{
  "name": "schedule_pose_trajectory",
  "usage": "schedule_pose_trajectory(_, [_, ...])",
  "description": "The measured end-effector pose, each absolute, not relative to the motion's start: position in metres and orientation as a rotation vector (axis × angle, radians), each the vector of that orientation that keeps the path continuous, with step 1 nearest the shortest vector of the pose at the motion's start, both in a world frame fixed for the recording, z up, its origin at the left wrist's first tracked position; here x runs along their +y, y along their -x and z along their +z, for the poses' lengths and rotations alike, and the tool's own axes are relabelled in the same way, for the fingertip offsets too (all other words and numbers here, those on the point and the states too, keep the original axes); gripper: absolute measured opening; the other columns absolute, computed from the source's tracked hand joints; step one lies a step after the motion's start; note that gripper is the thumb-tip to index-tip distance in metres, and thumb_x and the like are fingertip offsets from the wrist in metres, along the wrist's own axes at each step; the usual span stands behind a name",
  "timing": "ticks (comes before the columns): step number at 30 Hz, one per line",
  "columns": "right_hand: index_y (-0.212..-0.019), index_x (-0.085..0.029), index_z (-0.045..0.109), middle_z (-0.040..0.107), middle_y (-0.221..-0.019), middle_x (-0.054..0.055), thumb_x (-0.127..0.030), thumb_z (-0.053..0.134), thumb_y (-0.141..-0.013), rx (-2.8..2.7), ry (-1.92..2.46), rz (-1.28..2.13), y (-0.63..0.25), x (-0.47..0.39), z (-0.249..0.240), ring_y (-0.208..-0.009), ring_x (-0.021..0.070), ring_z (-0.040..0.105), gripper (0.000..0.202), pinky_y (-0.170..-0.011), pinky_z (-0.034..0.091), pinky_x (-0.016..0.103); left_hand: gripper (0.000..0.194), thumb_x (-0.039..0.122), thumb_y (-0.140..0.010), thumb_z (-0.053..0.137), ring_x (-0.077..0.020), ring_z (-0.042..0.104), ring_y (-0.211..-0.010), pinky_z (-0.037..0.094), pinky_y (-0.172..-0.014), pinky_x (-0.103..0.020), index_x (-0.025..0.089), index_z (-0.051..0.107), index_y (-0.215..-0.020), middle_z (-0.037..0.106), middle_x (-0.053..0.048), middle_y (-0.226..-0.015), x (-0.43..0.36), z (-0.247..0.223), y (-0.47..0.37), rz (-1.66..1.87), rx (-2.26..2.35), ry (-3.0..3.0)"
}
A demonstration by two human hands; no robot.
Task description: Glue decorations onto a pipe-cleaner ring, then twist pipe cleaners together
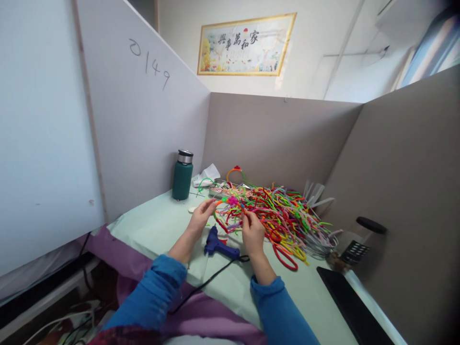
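Note:
My left hand (201,216) pinches the left side of a pipe-cleaner ring (220,203) in orange, green and red, with a magenta fuzzy flower (233,201) at its top. The ring's right side, near a small blue piece, is between the fingers of my right hand (252,230). Just below the hands a blue glue gun (220,245) lies on the table, its black cord running toward the front edge. A big heap of coloured pipe cleaners (287,211) spreads behind and to the right of my right hand.
A green bottle (182,176) stands at the back left, beside white tissue (208,174). Red-handled scissors (285,258) lie at the heap's front edge. On the right are a clear container (354,247) with a black lid and a black flat object (350,302). Partitions enclose the table (151,223).

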State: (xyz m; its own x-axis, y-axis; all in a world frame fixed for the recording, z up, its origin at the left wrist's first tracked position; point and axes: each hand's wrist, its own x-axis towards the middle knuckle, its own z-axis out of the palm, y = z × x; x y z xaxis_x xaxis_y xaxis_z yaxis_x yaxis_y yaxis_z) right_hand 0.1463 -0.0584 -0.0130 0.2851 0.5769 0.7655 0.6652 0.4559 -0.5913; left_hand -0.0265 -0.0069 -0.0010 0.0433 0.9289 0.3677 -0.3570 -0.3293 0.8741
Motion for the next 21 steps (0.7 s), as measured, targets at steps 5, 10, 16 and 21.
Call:
schedule_pose_trajectory(5, [-0.087,-0.017,0.062,0.064,-0.074,0.006,-0.039,0.042,-0.089,-1.238,1.227,-0.117,-0.151,-0.059,-0.011,-0.065,0.0186,0.056,0.03,-0.061,0.039,0.028,0.015,0.032,-0.066,0.07,-0.0144,0.051,-0.065,0.037,-0.064,-0.025,0.018,0.067,-0.068,0.06,-0.002,-0.068,-0.031,0.004,0.045,1.684,0.986,-1.558])
schedule_pose_trajectory(10, [-0.087,-0.017,0.061,0.065,-0.074,0.006,-0.039,0.043,-0.088,-1.216,1.24,-0.11,-0.151,-0.061,-0.008,-0.065,0.0184,0.056,0.028,-0.063,0.039,0.028,0.015,0.016,-0.076,0.054,-0.0188,0.057,-0.078,0.039,-0.074,-0.029,0.021,0.068,-0.08,0.065,-0.007,-0.085,-0.076,-0.001,0.043,1.135,0.922,-2.485])
schedule_pose_trajectory(16, [-0.087,-0.017,0.062,0.065,-0.073,0.006,-0.043,0.043,-0.089,-1.228,1.218,-0.141,-0.154,-0.057,-0.012,-0.067,0.0196,0.057,0.032,-0.064,0.04,0.029,0.022,0.011,-0.076,0.05,-0.0215,0.057,-0.085,0.038,-0.077,-0.034,0.017,0.059,-0.096,0.062,-0.01,-0.09,-0.097,-0.009,0.018,0.52,1.072,-3.064])
schedule_pose_trajectory(21, [-0.087,-0.017,0.062,0.064,-0.073,0.006,-0.043,0.042,-0.089,-1.217,1.211,-0.145,-0.155,-0.057,-0.012,-0.069,0.0203,0.058,0.032,-0.065,0.041,0.03,0.017,0.013,-0.083,0.045,-0.0203,0.057,-0.082,0.038,-0.075,-0.034,0.016,0.056,-0.096,0.058,-0.01,-0.09,-0.094,-0.009,0.023,0.469,0.985,-3.243])
